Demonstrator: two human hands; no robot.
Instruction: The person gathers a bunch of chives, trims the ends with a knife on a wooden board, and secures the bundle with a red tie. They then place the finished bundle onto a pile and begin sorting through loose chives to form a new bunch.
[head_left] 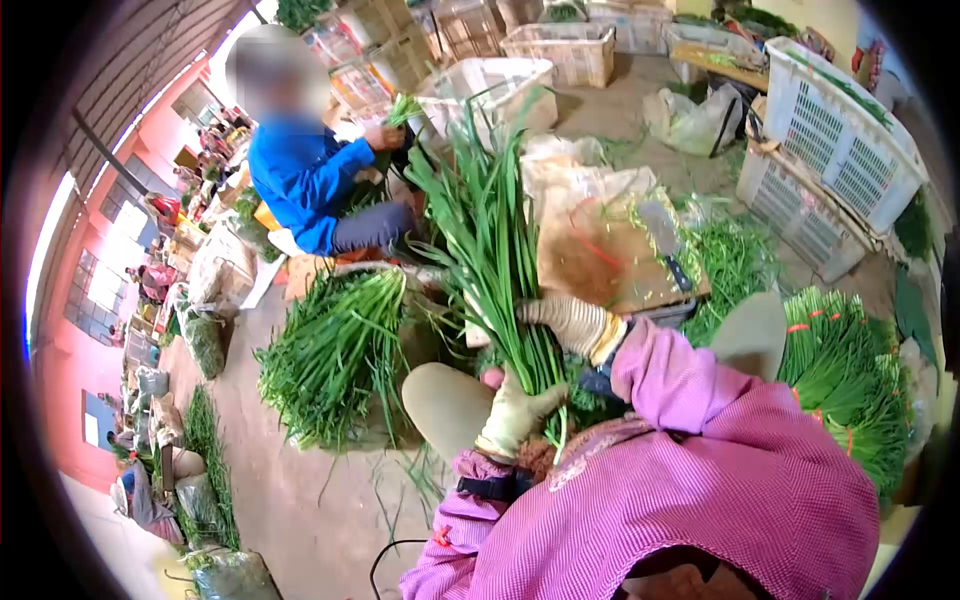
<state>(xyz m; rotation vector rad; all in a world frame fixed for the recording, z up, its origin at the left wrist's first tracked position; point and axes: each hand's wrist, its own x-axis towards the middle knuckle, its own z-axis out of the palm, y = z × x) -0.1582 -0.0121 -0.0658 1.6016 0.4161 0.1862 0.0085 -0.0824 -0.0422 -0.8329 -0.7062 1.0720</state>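
A long bunch of green chives [487, 240] stands upright in front of me. My left hand [515, 415], in a pale work glove, grips its base near my knee. My right hand [570, 322], also gloved, closes around the stems a little higher up. Both arms wear pink checked sleeves. A wooden cutting board [600, 255] lies just behind the bunch, and a cleaver [664, 240] rests on it.
A loose heap of chives [335, 350] lies on the floor at left. Bundles tied with orange bands [845, 375] are stacked at right. A person in a blue top [310, 180] sits opposite holding greens. White crates [835, 140] stand at the back right.
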